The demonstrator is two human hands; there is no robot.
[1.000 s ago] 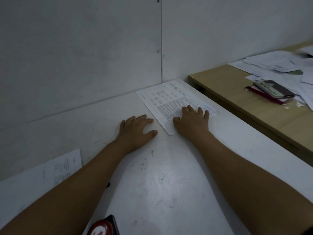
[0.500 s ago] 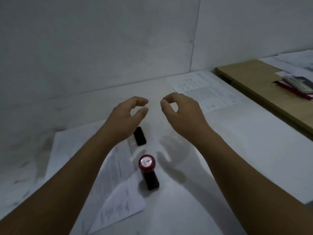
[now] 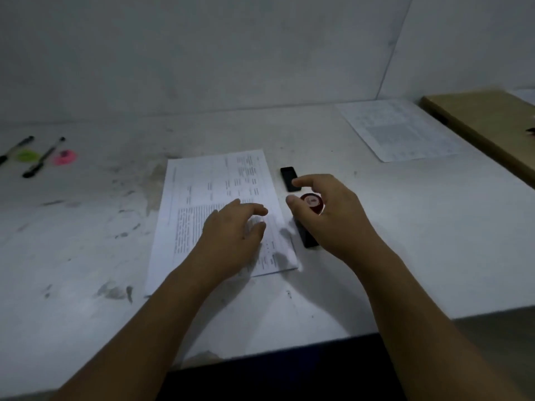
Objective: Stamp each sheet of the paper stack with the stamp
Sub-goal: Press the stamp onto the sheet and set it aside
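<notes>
**While the left hand covers the paper, the right hand closes in on the stamp**

Because the stamp (image 3: 312,201) stands just beside the right edge of the paper stack (image 3: 214,198), the right hand (image 3: 333,218) is plainly the nearer one. That hand is directly over the stamp. Its fingers are spread and curved, with the thumb on the stack side of the red top and the index finger beyond it. It looks not yet closed on the stamp, so I judge it empty.

Seen from the head camera, the stamp's black body runs from the red top back toward the person, roughly parallel to the stack's long edge.

The left hand (image 3: 228,238) is relaxed and holds nothing. It lies over the stack's near right part, though I cannot tell whether it touches the paper.

On the white table (image 3: 376,241) I count:
- one stamp
- one stack
- one small black block (image 3: 288,178) just beyond the stamp
- one separate printed sheet (image 3: 399,131) well off to the far right
- two pens (image 3: 43,161) at far left
- one green spot (image 3: 26,155) and one pink spot (image 3: 65,157) beside the pens

One wooden desk (image 3: 486,123) adjoins on the right.
</notes>
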